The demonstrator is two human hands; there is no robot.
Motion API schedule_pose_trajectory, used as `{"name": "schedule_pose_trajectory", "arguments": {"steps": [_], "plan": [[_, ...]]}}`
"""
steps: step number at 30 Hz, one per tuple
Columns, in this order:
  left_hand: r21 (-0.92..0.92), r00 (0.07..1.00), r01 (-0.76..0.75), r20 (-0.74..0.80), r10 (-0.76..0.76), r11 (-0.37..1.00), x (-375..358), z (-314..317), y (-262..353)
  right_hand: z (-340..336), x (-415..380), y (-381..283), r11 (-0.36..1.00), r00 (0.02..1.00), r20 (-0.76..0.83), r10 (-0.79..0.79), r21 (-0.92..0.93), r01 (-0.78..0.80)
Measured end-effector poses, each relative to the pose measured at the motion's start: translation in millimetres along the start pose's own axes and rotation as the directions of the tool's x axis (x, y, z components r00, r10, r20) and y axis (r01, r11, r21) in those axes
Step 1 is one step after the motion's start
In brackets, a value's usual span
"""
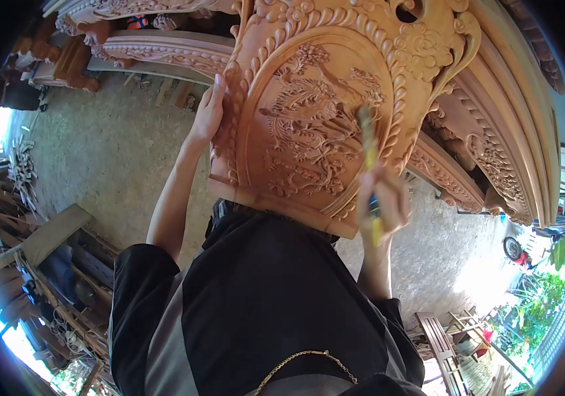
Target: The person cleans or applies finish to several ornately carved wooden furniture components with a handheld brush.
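Floor [117, 145] of bare grey concrete spreads out beyond the left hand, and past the right hand too, where a patch of bright light falls on it. Large curved pieces of carved wood [513, 125] rise beyond the right hand, and carved rails [164, 53] lie farther off, above the left hand. Between the two hands is the carved panel [249, 152], orange-brown, its oval field of raised foliage ringed by a rope-like border, its lower edge close to the person's waist. Nearer than both hands is a black and grey shirt [276, 284]. Green plants [546, 303] grow well out to the right of the right hand, and a slatted wooden piece [441, 350] lies below it. Wood offcuts [22, 165] are heaped well to the left of the left hand. That left hand [210, 112] lies against the panel's left edge, a digit pointing up along it; I cannot tell whether it grips. The right hand [386, 198], blurred, closes round a brush [369, 142] with a yellow handle, whose blurred tip is over the carving just above that hand. Smallest is a gold-coloured chain [296, 356], nearer the body than either hand.
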State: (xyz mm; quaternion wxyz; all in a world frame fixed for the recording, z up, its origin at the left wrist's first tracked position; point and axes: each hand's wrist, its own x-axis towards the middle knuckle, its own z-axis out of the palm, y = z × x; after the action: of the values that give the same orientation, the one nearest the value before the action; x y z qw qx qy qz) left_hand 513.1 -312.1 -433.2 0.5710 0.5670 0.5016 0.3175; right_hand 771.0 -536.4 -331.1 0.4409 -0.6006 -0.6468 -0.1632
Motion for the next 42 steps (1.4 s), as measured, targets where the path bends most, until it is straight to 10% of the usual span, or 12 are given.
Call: {"name": "schedule_pose_trajectory", "arguments": {"steps": [6, 9, 14, 16, 20, 24, 28, 31, 34, 35, 39, 42], "plan": [[0.012, 0.983, -0.112, -0.143, 0.112, 0.994, 0, 9, -1, -52, 11, -24, 0.974, 0.693, 0.721, -0.021, 0.171, -0.148], [-0.068, 0.999, -0.034, -0.034, 0.032, 0.997, 9, 2, -16, -54, 38, -7, 0.983, 0.692, 0.721, 0.030, 0.103, -0.150], [0.014, 1.000, -0.008, -0.027, 0.009, 1.000, 11, -4, -18, 0, 75, 13, 0.995, 0.993, -0.095, -0.071, 0.056, 0.077], [-0.022, 0.994, -0.078, -0.083, 0.076, 0.997, 11, 3, -14, 11, 59, 4, 0.989, 0.985, 0.110, -0.132, 0.084, 0.123], [-0.194, 0.998, 0.053, -0.026, -0.059, 0.980, 1, 7, 8, 11, 27, -50, 0.904, 0.646, 0.682, -0.342, 0.052, 0.424], [-0.176, 0.997, 0.042, -0.056, -0.052, 0.983, 0, 7, 10, 22, 14, -57, 0.865, 0.388, 0.774, -0.501, 0.459, 0.201], [-0.180, 1.000, -0.007, -0.004, 0.006, 0.984, 9, 3, -10, 25, 85, -25, 0.914, 0.537, 0.750, -0.387, 0.389, 0.116], [-0.096, 0.992, -0.114, -0.059, 0.109, 0.989, 6, 8, -6, 33, 128, -3, 0.956, 0.925, 0.334, -0.181, 0.280, 0.086], [-0.016, 0.991, -0.117, -0.064, 0.116, 0.993, 4, 5, -1, 56, 145, 6, 0.964, 0.973, -0.004, -0.230, 0.138, 0.229], [0.010, 0.996, -0.084, -0.030, 0.085, 0.996, 4, 4, 0, 63, 143, 6, 0.951, 0.945, -0.126, -0.300, 0.039, 0.307], [-0.155, 0.998, -0.058, -0.037, 0.053, 0.986, 3, 8, -10, 71, 80, -44, 0.627, 0.689, 0.521, -0.504, -0.329, 0.706], [-0.177, 0.971, -0.199, -0.166, 0.170, 0.964, 0, 8, -17, 88, 16, -76, 0.732, 0.457, 0.646, -0.611, 0.243, 0.636]]}}
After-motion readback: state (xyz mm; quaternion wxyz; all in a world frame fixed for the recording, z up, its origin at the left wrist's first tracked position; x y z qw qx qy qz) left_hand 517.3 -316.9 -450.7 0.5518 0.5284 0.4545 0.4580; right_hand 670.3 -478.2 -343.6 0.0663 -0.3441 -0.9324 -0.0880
